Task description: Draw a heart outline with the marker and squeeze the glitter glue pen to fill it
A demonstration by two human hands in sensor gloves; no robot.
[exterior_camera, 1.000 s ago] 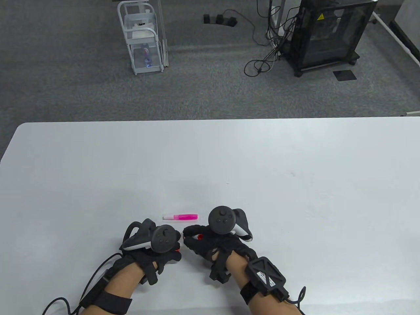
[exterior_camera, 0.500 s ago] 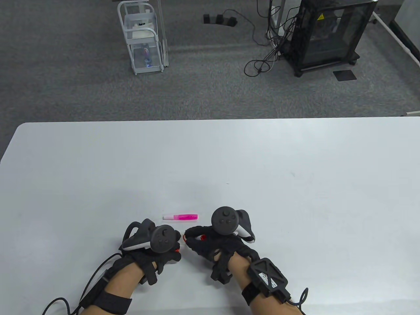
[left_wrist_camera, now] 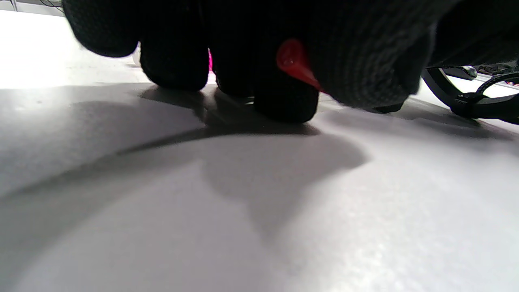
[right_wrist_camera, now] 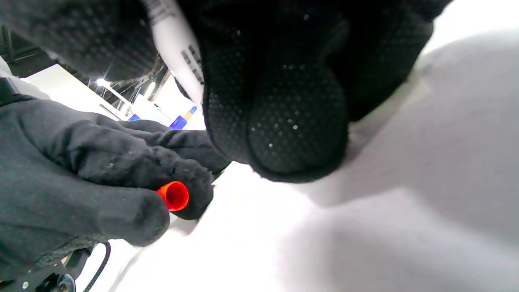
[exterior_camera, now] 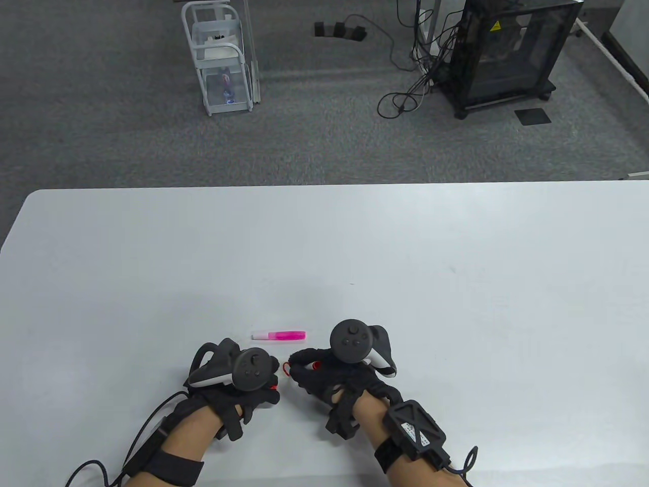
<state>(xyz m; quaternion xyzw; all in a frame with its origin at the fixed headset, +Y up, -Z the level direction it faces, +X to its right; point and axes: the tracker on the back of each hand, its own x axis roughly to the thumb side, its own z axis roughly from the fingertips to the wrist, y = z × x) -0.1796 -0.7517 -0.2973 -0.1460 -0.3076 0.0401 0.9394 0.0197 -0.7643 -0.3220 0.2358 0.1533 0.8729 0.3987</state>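
My right hand (exterior_camera: 300, 369) grips a white-barrelled red marker (exterior_camera: 308, 364) near the table's front edge, tip down; its barrel (right_wrist_camera: 174, 48) shows between the gloved fingers. A short red curved mark (exterior_camera: 285, 369) lies on the table at that hand's fingertips. Just left of it, my left hand (exterior_camera: 266, 379) rests on the table and pinches the marker's red cap (left_wrist_camera: 292, 64), whose open end (right_wrist_camera: 175, 195) faces the right wrist camera. A pink glitter glue pen (exterior_camera: 279, 335) lies flat on the white table (exterior_camera: 405, 264) just beyond both hands, untouched.
The table's far edge runs across the middle of the table view. On the grey carpet beyond it stand a white trolley (exterior_camera: 221, 56), a black cabinet (exterior_camera: 507, 50) and loose cables (exterior_camera: 405, 91).
My right hand has shifted slightly to the right with the marker, and a small red mark has appeared by its fingertips. The left hand and the glue pen have not moved.
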